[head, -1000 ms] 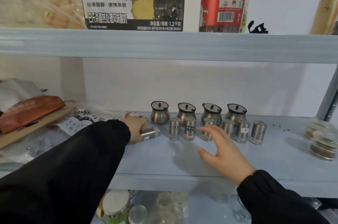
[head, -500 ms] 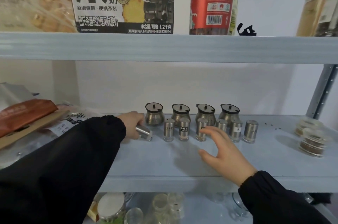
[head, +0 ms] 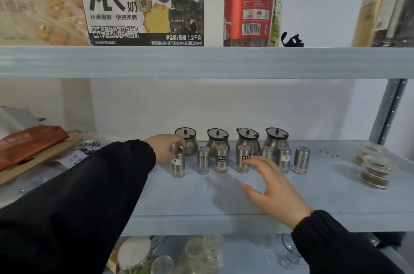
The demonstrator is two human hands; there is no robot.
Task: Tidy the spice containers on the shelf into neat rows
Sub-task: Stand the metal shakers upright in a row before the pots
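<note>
On the pale blue shelf (head: 201,202) several small steel spice shakers (head: 221,158) stand in a front row, with several round lidded steel pots (head: 217,140) in a row behind them. My left hand (head: 164,147) grips the top of the leftmost shaker (head: 178,163), which stands upright at the left end of the front row. My right hand (head: 271,186) hovers open over the shelf, its fingertips close to the labelled shaker (head: 243,159) in the middle of the row.
Bags and packets (head: 33,146) lie at the shelf's left. Stacked flat clear tubs (head: 375,172) sit at the right, near the metal upright (head: 389,110). A milk carton box (head: 143,3) and a red-labelled jar (head: 249,3) stand on the upper shelf. Glass jars (head: 201,253) fill the shelf below.
My left hand has brought the shaker from lying on its side to standing upright at the left end of the front row. My right hand stayed open near the middle shakers.
</note>
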